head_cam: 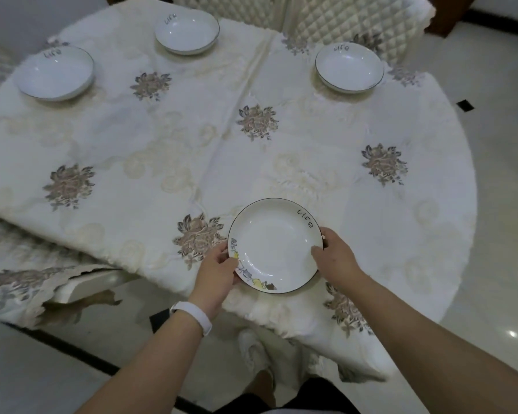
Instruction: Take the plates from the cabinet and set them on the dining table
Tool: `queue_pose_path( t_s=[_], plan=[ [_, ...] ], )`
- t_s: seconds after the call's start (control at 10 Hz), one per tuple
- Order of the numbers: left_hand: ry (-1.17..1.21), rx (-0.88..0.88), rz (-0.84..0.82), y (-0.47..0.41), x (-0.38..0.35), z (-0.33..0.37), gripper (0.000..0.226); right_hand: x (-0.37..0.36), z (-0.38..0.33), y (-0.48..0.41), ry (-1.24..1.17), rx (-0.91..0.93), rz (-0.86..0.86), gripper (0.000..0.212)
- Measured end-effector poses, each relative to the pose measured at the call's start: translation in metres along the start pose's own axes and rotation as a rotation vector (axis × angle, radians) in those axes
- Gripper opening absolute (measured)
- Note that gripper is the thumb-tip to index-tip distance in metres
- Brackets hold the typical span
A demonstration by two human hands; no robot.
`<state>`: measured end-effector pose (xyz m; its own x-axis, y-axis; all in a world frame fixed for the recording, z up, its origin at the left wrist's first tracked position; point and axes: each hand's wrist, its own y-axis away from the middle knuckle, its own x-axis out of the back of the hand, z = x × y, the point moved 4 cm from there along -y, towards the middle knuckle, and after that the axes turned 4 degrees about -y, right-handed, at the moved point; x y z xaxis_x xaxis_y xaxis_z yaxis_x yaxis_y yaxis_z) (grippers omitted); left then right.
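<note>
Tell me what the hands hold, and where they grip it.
Both hands, left hand and right hand, hold the near plate by opposite sides of its rim.

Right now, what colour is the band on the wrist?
White. The smooth white wristband sits on the left wrist, shown in the head view.

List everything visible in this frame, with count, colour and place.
held plate: 1, white with dark rim, near table edge, gripped both sides
set plates: 3, white, far side of table
tablecloth: 1, cream with grey-brown flowers, covering table
chairs: at least 2, cream quilted, behind table
floor: pale glossy tiles
wristband: 1, white, left wrist
left hand: on plate's left rim
right hand: on plate's right rim
</note>
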<state>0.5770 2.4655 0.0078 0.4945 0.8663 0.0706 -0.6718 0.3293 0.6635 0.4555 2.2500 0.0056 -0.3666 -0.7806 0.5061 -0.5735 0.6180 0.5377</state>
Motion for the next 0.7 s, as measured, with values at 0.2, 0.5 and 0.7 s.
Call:
queue_pose_path(
  t_s=[0.2, 0.5, 0.7],
  plan=[
    [-0.054, -0.056, 0.043, 0.022, 0.022, 0.018, 0.034, 0.018, -0.015, 0.014, 0.111, 0.05, 0.053, 0.041],
    [-0.374, -0.513, 0.072, 0.081, 0.046, 0.117, 0.031, 0.08, -0.089, 0.055, 0.357, 0.32, 0.146, 0.043],
    [-0.879, -0.863, 0.19, 0.13, 0.043, 0.166, 0.04, 0.109, -0.142, 0.111, 0.598, 0.578, 0.236, 0.05]
  ],
)
